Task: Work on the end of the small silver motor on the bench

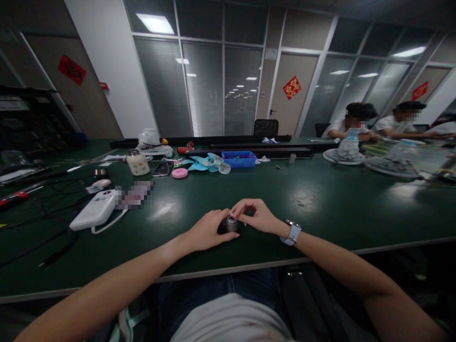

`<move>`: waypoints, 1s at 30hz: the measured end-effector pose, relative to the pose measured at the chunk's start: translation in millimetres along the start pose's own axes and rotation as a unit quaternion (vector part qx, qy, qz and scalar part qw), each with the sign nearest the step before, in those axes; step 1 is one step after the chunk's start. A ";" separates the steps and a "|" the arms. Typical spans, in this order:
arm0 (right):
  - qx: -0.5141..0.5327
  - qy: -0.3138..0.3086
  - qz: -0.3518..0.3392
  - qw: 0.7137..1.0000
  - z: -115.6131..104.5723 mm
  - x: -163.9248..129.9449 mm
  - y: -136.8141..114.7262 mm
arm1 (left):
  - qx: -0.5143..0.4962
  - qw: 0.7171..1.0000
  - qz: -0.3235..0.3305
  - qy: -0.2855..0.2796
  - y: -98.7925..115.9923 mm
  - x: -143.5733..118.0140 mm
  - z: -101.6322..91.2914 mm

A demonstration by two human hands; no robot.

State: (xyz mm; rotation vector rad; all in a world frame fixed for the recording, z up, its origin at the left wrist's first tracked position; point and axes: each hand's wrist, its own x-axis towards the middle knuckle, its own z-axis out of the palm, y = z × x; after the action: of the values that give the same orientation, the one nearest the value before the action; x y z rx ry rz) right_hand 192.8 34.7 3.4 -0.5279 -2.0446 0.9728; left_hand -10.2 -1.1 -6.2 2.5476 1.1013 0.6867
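Far left of the grip lies a white power bank (95,210) with its cable. Well beyond the grip sit a pink round disc (179,173), light-blue fan blades (204,164) and a blue plastic basket (238,159). Far beyond-right stands a white fan grille (344,156).

Counting on the green table (320,199): two hands working at the near edge, left hand (206,232) and right hand (257,216), sharing one small metal cylinder (232,223). One white power bank (95,210) lying toward the left edge, one blue basket (238,159) and one pink disc (179,173) sitting toward the far edge. Two fan grilles (359,157) showing at the far right corner.
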 end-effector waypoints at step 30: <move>-0.006 0.005 0.023 1.000 2.2 -2.6 -1.4 | 0.017 1.000 0.011 -0.005 -1.4 -1.0 2.7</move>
State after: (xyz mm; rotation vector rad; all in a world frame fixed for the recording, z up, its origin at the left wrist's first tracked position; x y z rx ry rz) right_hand 192.5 31.2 2.4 -0.5885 -2.0386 0.9833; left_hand -10.2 -1.1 -9.4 2.5920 1.0926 0.6668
